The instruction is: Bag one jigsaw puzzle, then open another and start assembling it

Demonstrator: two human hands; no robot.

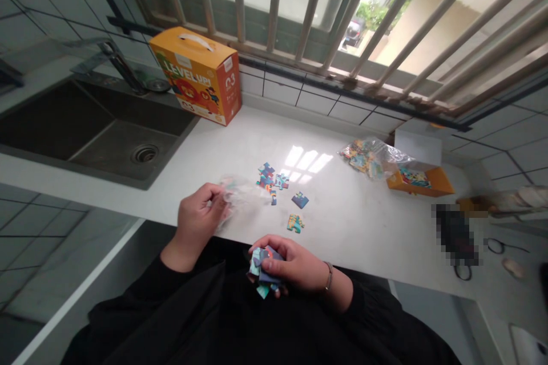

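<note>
My left hand (200, 214) pinches the edge of a clear plastic bag (244, 198), which is blurred and lies over the front part of the counter. Wrapped round several jigsaw puzzle pieces (266, 268), my right hand (291, 259) is close to my body at the counter's front edge. Just beyond the bag a small cluster of puzzle pieces (266, 174) lies on the counter. A dark blue piece (300, 200) and a green and yellow piece (295, 223) lie apart from it, to the right.
An orange cardboard box (199, 77) with a handle stands beside the sink (115, 142) at left. To the right are a bag of puzzle pieces (363, 157) and an open yellow box (422, 182) with pieces inside. Window bars (276, 5) run behind the counter (342, 228).
</note>
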